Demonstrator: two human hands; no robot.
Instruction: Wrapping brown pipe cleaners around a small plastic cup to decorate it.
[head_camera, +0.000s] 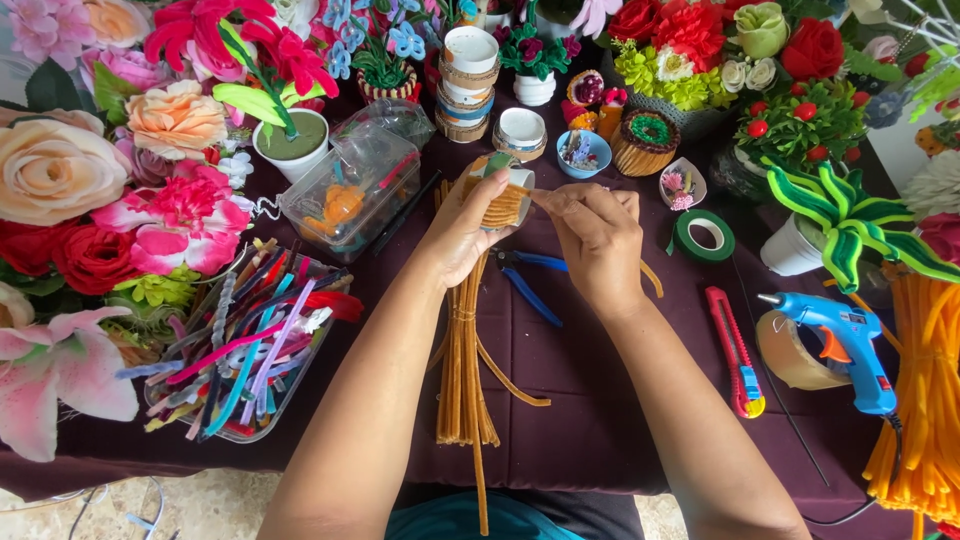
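Note:
My left hand (458, 232) grips a small white cup (505, 196) partly wrapped in tan pipe cleaner, held above the table. My right hand (598, 243) pinches the free end of a tan pipe cleaner (651, 277) against the cup's side. A bundle of tan pipe cleaners (463, 360) lies on the dark purple cloth below my hands, and blue-handled pliers (528, 284) lie just under them.
A clear tub of mixed coloured pipe cleaners (240, 350) sits at left, a clear box (350, 190) behind it. Green tape roll (703, 236), red cutter (735, 352), blue glue gun (845, 345) on a tape roll, and orange pipe cleaners (925, 400) lie at right. Artificial flowers and small pots ring the table.

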